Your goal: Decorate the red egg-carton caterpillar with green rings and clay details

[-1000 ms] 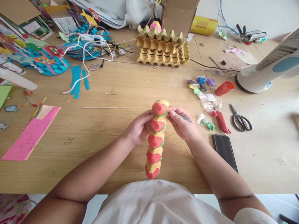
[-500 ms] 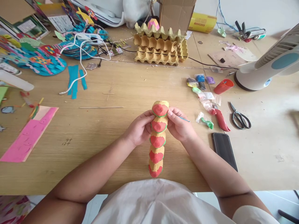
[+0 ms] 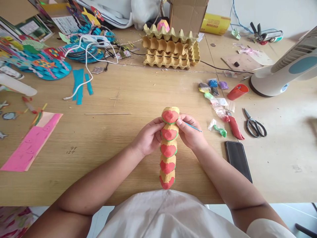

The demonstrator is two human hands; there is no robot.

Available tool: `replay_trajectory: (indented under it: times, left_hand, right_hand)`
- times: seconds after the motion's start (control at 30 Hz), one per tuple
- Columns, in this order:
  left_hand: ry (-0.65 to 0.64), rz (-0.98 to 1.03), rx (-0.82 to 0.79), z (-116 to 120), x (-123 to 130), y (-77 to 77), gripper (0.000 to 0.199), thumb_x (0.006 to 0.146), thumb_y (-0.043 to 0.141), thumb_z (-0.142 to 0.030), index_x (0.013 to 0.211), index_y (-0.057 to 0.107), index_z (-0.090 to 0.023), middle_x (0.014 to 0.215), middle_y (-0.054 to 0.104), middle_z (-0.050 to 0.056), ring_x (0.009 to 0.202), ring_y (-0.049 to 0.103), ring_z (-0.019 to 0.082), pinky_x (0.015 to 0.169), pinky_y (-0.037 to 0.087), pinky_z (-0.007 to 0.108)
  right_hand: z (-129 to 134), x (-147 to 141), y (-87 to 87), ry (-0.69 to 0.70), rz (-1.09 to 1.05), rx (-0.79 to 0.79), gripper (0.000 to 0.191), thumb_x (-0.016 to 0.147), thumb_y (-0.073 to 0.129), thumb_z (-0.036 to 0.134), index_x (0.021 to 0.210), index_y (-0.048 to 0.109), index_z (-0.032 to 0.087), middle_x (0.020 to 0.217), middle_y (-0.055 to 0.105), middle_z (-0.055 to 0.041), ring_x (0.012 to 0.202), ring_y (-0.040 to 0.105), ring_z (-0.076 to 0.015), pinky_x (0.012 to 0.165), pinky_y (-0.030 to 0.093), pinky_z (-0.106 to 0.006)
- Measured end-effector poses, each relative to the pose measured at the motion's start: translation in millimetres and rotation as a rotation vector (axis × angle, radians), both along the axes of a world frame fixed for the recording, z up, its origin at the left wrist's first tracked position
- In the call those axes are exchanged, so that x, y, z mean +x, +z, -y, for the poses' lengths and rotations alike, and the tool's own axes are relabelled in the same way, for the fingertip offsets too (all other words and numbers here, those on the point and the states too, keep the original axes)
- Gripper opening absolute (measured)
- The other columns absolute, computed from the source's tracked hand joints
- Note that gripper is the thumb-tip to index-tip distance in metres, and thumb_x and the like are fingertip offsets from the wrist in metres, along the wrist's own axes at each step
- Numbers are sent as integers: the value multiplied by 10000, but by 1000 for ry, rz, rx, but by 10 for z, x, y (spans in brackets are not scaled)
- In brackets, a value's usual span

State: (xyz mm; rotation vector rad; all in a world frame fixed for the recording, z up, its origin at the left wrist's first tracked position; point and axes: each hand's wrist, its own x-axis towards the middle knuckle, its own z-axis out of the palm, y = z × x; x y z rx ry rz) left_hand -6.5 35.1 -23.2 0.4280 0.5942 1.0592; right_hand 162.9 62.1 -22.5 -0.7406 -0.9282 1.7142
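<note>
Left hand (image 3: pixel 148 136) pinches strip (image 3: pixel 168 150) near top, apparently steadying it; right hand (image 3: pixel 191 133), closed on tool (image 3: pixel 194 127), braces opposite edge.

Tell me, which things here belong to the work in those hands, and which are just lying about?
Belonging to the work:
bumpy tan-and-red strip, held between left hand and right hand
thin blue stick, also at the right hand

Seemingly just lying about:
black-handled scissors
smartphone
pink paper strip
tower fan
</note>
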Motion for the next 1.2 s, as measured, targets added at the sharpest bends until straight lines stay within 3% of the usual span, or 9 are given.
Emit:
replay_trajectory:
  times: [0.4,0.73,0.9,1.2]
  left_hand:
    - [-24,14,9,1,4,39,152,917,735,-224,1045,780,-156,858,760,64,692,695,160,622,558,244]
    - [-39,-7,28,9,9,51,151,919,737,-241,1035,784,-156,842,743,49,692,666,141,628,549,231]
    - [-22,10,6,10,16,30,118,925,724,-213,1024,780,-183,875,770,58,715,700,162,650,556,256]
    - [0,23,-13,4,17,11,112,913,730,-191,1015,776,-191,899,784,68,732,728,182,667,568,271]
  right_hand:
    - [-79,142,-102,-6,240,337,163,852,852,416,878,775,274,947,717,-7,907,654,-176,846,544,-325]
    - [-157,255,116,-11,523,632,257,875,820,471,803,727,243,822,675,-22,809,617,-190,773,526,-351]
    - [-151,284,171,-46,632,668,266,910,780,478,783,720,252,807,667,-27,786,603,-202,779,510,-370]
    - [-156,294,164,-40,637,663,236,892,806,465,813,731,255,820,673,-25,819,614,-206,804,505,-368]
